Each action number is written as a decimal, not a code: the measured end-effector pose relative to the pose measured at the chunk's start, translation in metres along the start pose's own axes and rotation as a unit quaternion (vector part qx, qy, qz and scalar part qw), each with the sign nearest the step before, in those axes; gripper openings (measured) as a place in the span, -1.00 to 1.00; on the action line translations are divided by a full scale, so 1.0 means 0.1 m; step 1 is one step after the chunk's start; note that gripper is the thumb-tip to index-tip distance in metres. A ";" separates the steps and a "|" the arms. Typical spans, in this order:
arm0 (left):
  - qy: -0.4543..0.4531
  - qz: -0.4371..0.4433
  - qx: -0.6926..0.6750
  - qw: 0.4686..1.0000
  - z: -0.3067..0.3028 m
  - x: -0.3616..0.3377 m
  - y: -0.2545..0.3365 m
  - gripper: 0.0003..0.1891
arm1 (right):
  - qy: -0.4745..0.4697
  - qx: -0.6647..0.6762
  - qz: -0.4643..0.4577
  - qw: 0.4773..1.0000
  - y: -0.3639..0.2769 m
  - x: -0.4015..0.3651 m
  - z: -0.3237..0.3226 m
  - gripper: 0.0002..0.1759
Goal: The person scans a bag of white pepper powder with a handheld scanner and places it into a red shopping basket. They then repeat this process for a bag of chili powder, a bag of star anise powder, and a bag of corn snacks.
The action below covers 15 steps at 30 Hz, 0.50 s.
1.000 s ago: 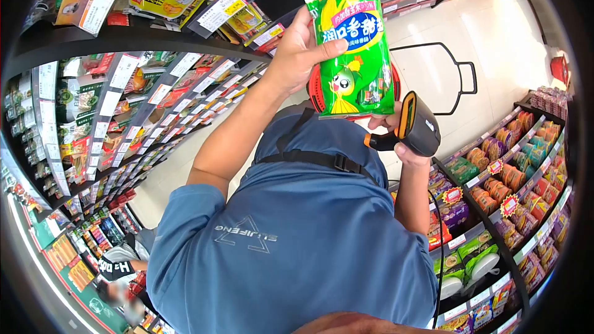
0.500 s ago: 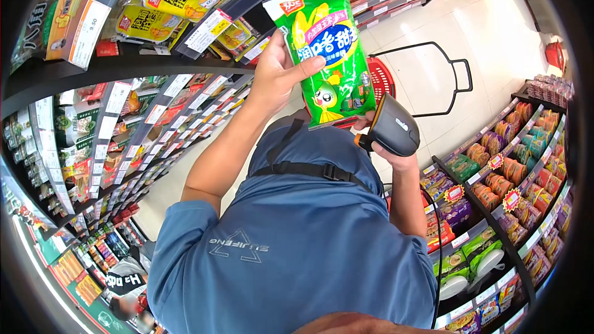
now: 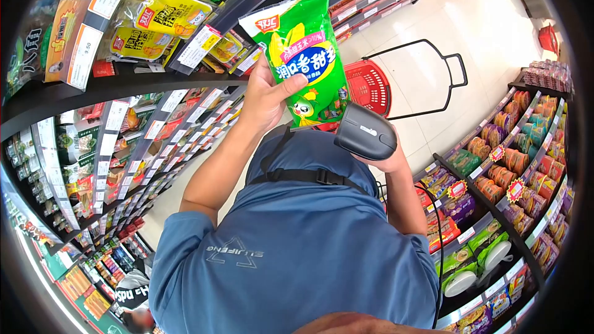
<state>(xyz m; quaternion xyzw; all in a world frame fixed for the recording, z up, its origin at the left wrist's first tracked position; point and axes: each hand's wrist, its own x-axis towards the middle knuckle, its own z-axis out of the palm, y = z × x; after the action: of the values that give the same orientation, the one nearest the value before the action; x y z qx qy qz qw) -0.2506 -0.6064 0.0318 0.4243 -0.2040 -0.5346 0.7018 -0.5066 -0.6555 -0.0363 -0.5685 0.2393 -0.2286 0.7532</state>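
Observation:
In my left hand (image 3: 265,98) is a green snack packet (image 3: 315,68) with a yellow corn picture and a small cartoon chick on its front. My thumb presses on the printed face, and the other fingers go out of sight behind the packet. My right hand (image 3: 388,159) is wrapped round a black handheld scanner (image 3: 365,131), most of its fingers hidden by the scanner body. The scanner's front end overlaps the packet's lower right edge in this view.
Beyond the packet, a red basket (image 3: 371,89) with a black handle frame (image 3: 450,86) stands on the floor. Stocked shelves (image 3: 235,6) curve along the left and front; snack racks (image 3: 495,167) line the right. Another person (image 3: 133,291) is partly visible at lower left.
The packet has shifted left, still in my left hand. My right hand has brought the scanner left and turned it, its front now up against the packet's lower edge in view.

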 end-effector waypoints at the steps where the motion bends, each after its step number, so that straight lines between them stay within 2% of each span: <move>1: -0.002 0.009 0.009 1.000 0.00 -0.01 0.00 -0.34 | 0.002 -0.007 0.013 1.000 -0.02 0.01 0.01 -0.08; 2: -0.007 0.002 0.021 1.000 -0.01 -0.01 0.01 -0.27 | 0.004 -0.007 0.013 1.000 -0.06 0.03 0.02 -0.08; 5: -0.005 0.006 0.055 0.998 -0.03 -0.04 0.04 -0.27 | -0.015 -0.029 -0.004 0.999 -0.16 0.09 0.08 -0.18; 7: -0.012 0.008 0.072 0.997 -0.07 -0.05 0.05 -0.29 | -0.015 -0.022 -0.038 0.999 -0.22 0.12 0.13 -0.28; 10: 0.014 0.002 0.077 0.997 -0.11 -0.09 0.04 -0.36 | -0.033 -0.029 -0.084 0.995 -0.27 0.18 0.17 -0.32; 14: 0.011 0.019 0.070 0.997 -0.18 -0.07 0.01 -0.41 | -0.029 -0.029 -0.068 0.997 -0.24 0.19 0.16 -0.33; 15: 0.010 0.017 0.069 0.997 -0.19 -0.06 0.01 -0.41 | -0.040 -0.038 -0.053 0.997 -0.20 0.19 0.14 -0.18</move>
<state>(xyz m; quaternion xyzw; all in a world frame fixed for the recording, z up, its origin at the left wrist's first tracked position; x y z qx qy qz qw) -0.2381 -0.5940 0.0228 0.4735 -0.2401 -0.5032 0.6819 -0.4848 -0.6619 -0.0160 -0.6173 0.1870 -0.2355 0.7269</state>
